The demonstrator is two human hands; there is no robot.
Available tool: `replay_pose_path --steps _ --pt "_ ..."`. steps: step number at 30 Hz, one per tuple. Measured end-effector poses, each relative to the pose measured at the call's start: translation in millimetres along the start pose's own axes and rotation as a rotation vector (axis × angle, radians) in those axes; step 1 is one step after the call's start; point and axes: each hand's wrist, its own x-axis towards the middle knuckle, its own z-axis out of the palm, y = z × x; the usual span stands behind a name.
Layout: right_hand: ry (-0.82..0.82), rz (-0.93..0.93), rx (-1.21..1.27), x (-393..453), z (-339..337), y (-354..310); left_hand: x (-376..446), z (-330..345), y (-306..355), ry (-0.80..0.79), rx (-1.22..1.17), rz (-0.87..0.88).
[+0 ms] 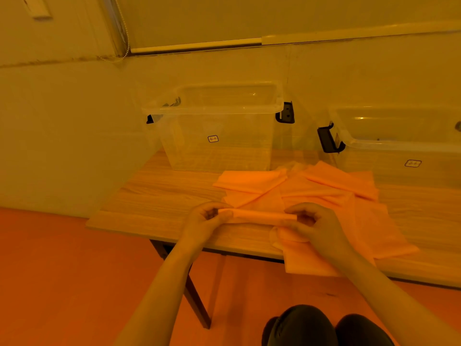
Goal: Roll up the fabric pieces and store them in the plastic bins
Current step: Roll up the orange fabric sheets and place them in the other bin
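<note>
I see the fabric roll (264,216) at lower centre, left hand (208,218) and right hand (311,221) pinching its ends; the right bin (404,146) is cut off at the frame's right edge.

Bare room: wooden table (159,196), plain walls (62,121)

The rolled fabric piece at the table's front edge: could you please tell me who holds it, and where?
Both hands hold the rolled fabric piece: the left hand pinches its left end, the right hand its right end.
</note>
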Motion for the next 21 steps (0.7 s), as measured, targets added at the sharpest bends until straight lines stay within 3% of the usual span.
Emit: replay_pose_path --steps 10,17,21 --pt "0.025 -0.048 -0.034 1 -1 -3 0 -1 15 0.000 0.088 0.032" --pt "-0.025 -0.184 -0.377 7 3 -20 2 -10 34 0.013 0.108 0.040" --pt "0.005 -0.158 -0.286 14 -2 -37 2 -12 42 0.016 0.117 0.069"
